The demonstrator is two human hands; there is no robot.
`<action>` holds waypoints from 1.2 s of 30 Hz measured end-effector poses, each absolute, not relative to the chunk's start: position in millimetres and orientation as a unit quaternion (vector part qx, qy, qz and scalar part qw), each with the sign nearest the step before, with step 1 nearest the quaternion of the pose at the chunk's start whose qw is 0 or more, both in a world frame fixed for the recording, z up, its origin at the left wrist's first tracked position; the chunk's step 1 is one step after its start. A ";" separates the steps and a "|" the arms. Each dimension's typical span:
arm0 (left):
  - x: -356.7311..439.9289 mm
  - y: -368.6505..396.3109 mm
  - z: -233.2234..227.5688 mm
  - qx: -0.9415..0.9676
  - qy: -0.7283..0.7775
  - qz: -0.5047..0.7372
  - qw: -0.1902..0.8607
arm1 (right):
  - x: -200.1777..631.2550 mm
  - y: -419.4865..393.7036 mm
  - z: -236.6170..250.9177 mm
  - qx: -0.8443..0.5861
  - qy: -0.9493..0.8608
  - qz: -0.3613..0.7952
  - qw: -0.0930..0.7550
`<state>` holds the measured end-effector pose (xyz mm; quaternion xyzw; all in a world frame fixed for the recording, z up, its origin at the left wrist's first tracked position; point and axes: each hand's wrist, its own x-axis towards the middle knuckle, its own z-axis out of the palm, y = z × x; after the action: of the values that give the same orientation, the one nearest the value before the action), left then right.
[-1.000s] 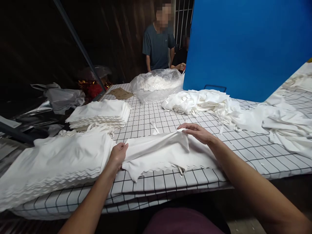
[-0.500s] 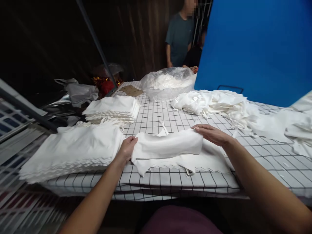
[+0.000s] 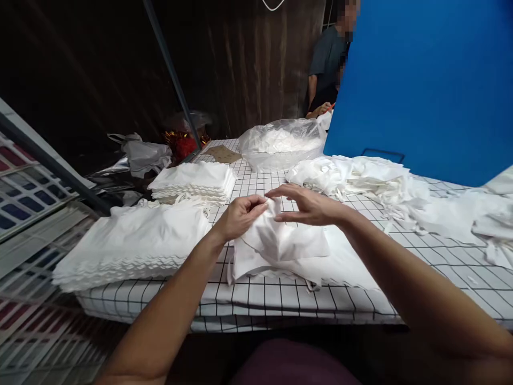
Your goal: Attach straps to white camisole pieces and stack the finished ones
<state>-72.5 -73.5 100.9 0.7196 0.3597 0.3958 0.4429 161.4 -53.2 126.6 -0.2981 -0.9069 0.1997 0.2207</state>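
A white cloth piece [image 3: 280, 246] with a scalloped edge lies folded on the gridded table cover [image 3: 256, 299] in front of me. My left hand [image 3: 240, 216] pinches its upper left corner and lifts it. My right hand [image 3: 306, 206] hovers just right of that corner, fingers spread and pointing left, fingertips touching the cloth's top edge. A flat stack of folded white pieces [image 3: 136, 243] sits directly left of my left hand.
A second folded stack [image 3: 194, 182] lies behind the first. A loose heap of white cloth [image 3: 360, 179] spreads right. A clear plastic bag of white pieces [image 3: 282, 141] stands at the back. A blue panel [image 3: 425, 80] rises on the right; a person [image 3: 326, 69] stands behind it.
Both hands came together from the cloth's two ends to its upper middle. My left hand lifted the left corner up and right, bunching the cloth. The camera turned left.
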 end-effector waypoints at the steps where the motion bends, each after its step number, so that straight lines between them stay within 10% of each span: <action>1: -69.3 -72.1 111.1 0.736 0.345 0.398 0.425 | 156.2 -51.1 137.8 -0.301 -0.916 0.184 0.192; 13: -56.9 -52.3 177.7 0.797 0.252 0.470 0.283 | 149.2 -55.9 238.9 -0.352 -0.913 0.102 0.180; 20: -37.8 -86.3 166.4 0.700 0.366 0.612 0.030 | 137.1 -34.7 255.5 -0.431 -0.833 0.189 0.291; 36: 9.5 -76.6 90.0 0.743 0.481 0.383 0.265 | 129.5 -70.4 257.9 -0.495 -0.616 0.411 0.455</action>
<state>9.5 -76.6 90.0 0.7427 0.4815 0.3827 0.2646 129.5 -70.4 257.9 -0.4948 -0.6160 0.4109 0.4549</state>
